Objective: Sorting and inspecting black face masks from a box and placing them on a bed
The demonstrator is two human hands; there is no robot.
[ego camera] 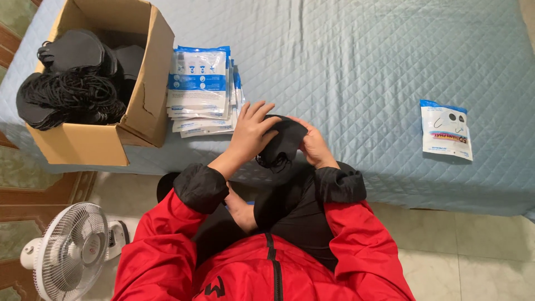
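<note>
Both hands meet over the near edge of the bed (356,61), gripping one black mask (282,142) between them; left hand (252,132) fingers spread over its top, right hand (313,144) curled behind; box of masks (139,106) and pouch stack (199,89) sit within left reach; one pouch (446,129) lies apart

Quilted pale blue-grey bedcover (362,61) spans the top of the view. Open cardboard box (83,142) sits at its left edge, filled with loose black masks (75,83), ear loops tangled on top. Just right of the box, touching it: stack of white-and-blue flat packets (200,92), slightly fanned. One single packet (446,129) lies well apart on the right. White floor fan (69,253) stands on the tiled floor (479,256), lower left.
</note>
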